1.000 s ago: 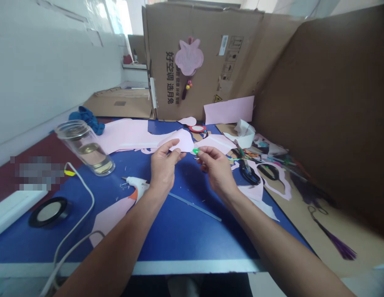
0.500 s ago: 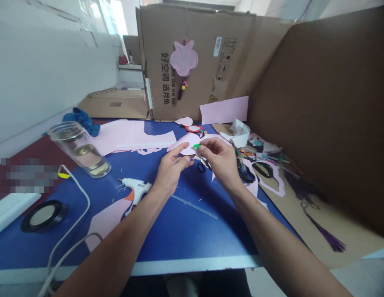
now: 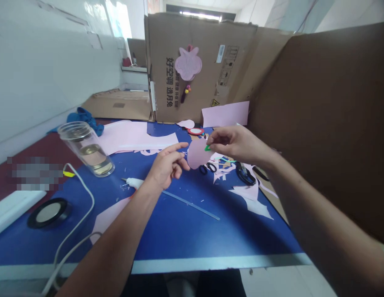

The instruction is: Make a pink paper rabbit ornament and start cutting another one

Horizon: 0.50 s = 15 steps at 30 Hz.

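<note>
A rounded pink paper piece hangs above the blue table, a small green item at its right edge. My right hand pinches the paper at that edge, by the green item. To the left of the paper is my left hand, its fingers apart and holding nothing, the fingertips close to the paper's left edge. Black-handled scissors lie just beyond and below the paper. A glue gun is partly hidden behind my left forearm.
On the left stand a glass jar of liquid, black tape and a white cable. A clear glue stick lies mid-table. Large pink sheets are at the back, before a cardboard wall. Paper scraps lie right.
My left hand has let go of the pink paper and opened. My right hand has moved right and turned sideways, carrying the paper and green item. The view has shifted slightly.
</note>
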Available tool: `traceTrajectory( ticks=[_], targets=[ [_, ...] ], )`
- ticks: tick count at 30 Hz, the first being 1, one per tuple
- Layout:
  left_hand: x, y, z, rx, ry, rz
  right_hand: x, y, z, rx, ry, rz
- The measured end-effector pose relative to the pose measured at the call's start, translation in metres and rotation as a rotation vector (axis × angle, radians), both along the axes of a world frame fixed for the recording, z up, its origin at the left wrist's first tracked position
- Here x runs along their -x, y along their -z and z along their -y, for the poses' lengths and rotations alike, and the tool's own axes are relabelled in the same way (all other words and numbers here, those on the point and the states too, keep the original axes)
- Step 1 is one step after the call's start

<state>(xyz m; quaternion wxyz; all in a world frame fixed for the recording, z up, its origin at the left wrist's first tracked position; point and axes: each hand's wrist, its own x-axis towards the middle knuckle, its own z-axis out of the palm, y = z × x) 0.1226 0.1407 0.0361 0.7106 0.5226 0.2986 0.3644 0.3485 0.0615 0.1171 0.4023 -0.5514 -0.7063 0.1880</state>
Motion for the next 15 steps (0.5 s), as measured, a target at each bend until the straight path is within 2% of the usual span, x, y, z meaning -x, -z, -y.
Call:
traceTrajectory(
  ticks=[3,5,7,10,13,15],
  targets=[
    [0.003,-0.002,-0.005,-0.171,-0.107,0.048,0.002,-0.025,0.005,0.106,-0.133,0.162],
    [0.003,-0.005,-0.002,-0.337,-0.088,0.103,0.009,-0.042,0.009,0.156,-0.243,0.287],
    [0.002,-0.009,0.005,-0.447,0.065,0.114,0.019,-0.057,0.015,0.199,-0.342,0.371],
    [0.003,-0.015,0.015,-0.438,0.308,0.08,0.037,-0.073,0.022,0.246,-0.446,0.432],
    [0.005,-0.017,0.022,-0.398,0.366,0.042,0.049,-0.078,0.026,0.247,-0.487,0.429],
    [0.006,-0.016,0.024,-0.392,0.368,0.013,0.053,-0.079,0.027,0.168,-0.423,0.362]
  ],
)
